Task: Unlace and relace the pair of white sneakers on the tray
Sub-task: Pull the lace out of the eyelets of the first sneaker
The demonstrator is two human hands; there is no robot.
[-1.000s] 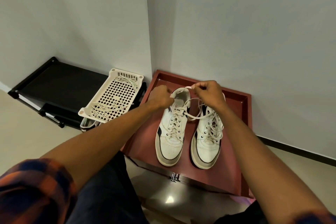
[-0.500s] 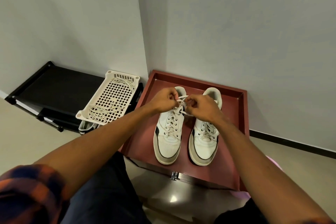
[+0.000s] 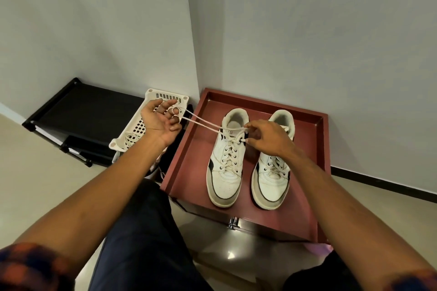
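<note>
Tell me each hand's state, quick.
Left hand: holds the lace, looped round a finger.
Right hand: pinches the lace at the sneaker.

No text, brand or number legible anywhere. Small reddish print seen on tongue label of left sneaker on tray; letters too small and blurred to be read. Print placed near top of tongue, just below collar opening.

A pair of white leather sneakers is set in a square maroon tray; a white perforated plastic basket is placed to its left, a black flat rack farther left.
</note>
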